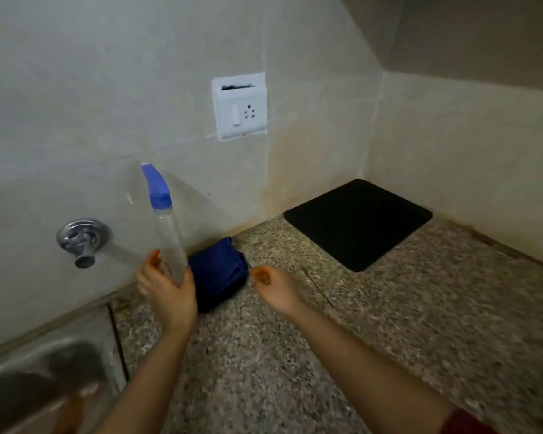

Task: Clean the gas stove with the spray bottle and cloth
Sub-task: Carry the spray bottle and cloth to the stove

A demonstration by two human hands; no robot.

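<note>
A clear spray bottle [167, 233] with a blue nozzle head stands tilted above the counter, and my left hand [166, 292] grips its lower part. A folded dark blue cloth [217, 274] lies on the granite counter against the wall, just right of that hand. My right hand [275, 288] hovers right of the cloth with fingers curled and nothing in them. A flat black stove top [358, 222] sits in the far right corner of the counter.
A steel sink [44, 380] lies at the lower left, with a wall tap [82, 241] above it. A white socket and switch plate [240, 106] is on the tiled wall. The speckled granite counter [389, 339] stretches to the right.
</note>
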